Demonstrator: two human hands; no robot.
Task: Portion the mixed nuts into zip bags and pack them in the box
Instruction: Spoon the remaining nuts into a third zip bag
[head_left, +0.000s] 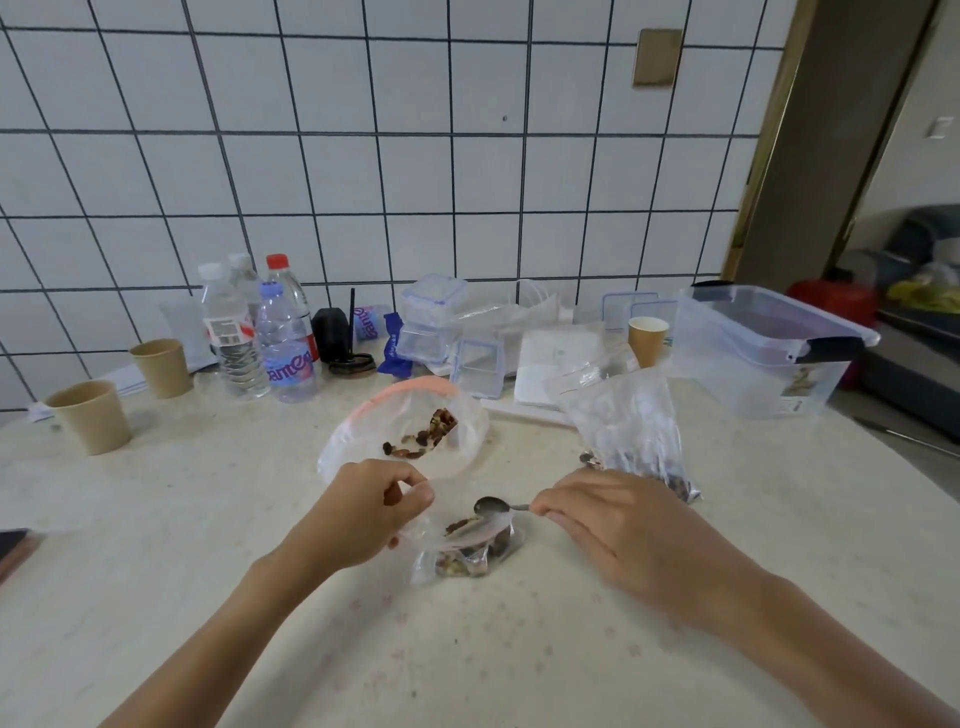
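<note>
The left hand (363, 512) pinches open the mouth of a small zip bag (465, 551) of nuts lying on the surface (519, 649). The right hand (613, 525) grips a spoon (493, 506), its bowl over that mouth. At twelve o'clock gapes a bigger nut bag (405, 426); at two o'clock stands the clear box (758, 348).

Pale table (519, 649) with cups (93, 415), bottles (283, 343), zip bags (405, 431) (nuts inside), box (763, 353).
</note>
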